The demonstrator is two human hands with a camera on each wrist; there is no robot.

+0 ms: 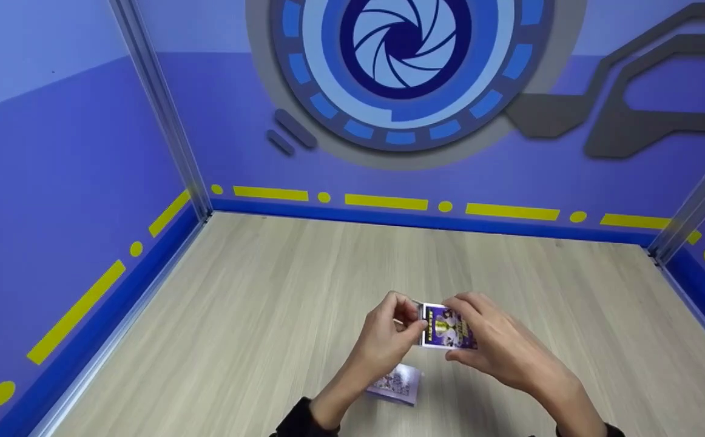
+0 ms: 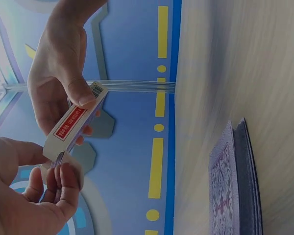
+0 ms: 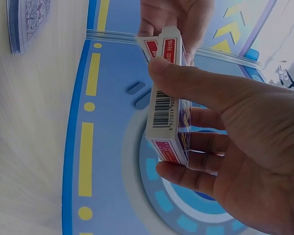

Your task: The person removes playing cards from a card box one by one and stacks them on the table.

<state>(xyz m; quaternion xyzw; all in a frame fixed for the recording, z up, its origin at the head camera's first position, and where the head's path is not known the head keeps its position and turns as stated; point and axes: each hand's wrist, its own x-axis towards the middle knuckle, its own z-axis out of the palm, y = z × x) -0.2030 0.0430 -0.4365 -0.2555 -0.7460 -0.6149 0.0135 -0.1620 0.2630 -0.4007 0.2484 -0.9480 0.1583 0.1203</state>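
Note:
A small playing card box (image 1: 440, 328), white-edged with a purple and yellow face, is held above the table between both hands. My right hand (image 1: 504, 340) grips its right end, thumb along the narrow barcoded side (image 3: 162, 110) and fingers on the other. At the opposite end, my left hand (image 1: 380, 340) pinches the box with thumb and fingertips; a flap (image 3: 149, 46) there stands away from the side. Below, a stack of playing cards (image 1: 398, 385) with patterned purple backs lies on the table, partly hidden by my left wrist.
The pale wood-grain table (image 1: 255, 315) is bounded by blue printed walls (image 1: 73, 212) at the left, back and right. Metal corner posts (image 1: 164, 115) stand where the walls meet.

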